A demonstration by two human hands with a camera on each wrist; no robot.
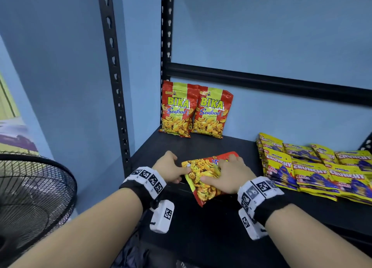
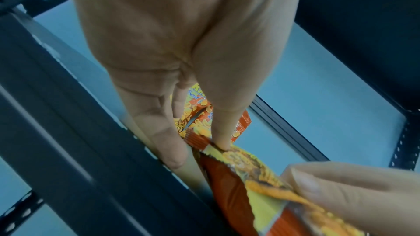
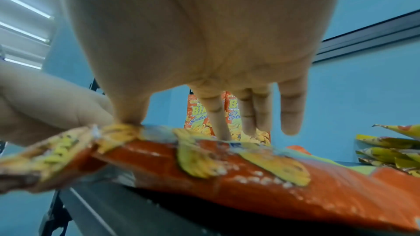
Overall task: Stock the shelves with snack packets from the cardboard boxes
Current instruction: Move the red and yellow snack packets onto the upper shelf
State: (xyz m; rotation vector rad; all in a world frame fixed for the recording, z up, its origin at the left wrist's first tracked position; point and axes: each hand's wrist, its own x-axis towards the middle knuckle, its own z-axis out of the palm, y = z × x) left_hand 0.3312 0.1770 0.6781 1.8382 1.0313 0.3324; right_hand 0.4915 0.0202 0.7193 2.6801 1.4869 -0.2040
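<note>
A red and yellow Bika Seafood packet (image 1: 203, 174) (image 2: 238, 177) (image 3: 250, 186) lies flat near the front edge of the black shelf (image 1: 211, 145). My left hand (image 1: 173, 167) (image 2: 172, 51) pinches its left corner, thumb on top. My right hand (image 1: 227, 173) (image 3: 204, 51) rests flat on the packet with straight fingers and the thumb pressing its near edge. Two more Bika packets (image 1: 177, 110) (image 1: 211, 114) stand upright side by side against the back wall at the shelf's left end.
Several yellow Crunchy packets (image 1: 314, 167) (image 3: 386, 150) lie overlapped on the shelf's right half. A black perforated upright (image 1: 112, 66) stands just left of my left hand. A black rail (image 1: 261, 80) crosses the back wall. A floor fan (image 1: 30, 197) stands at the lower left.
</note>
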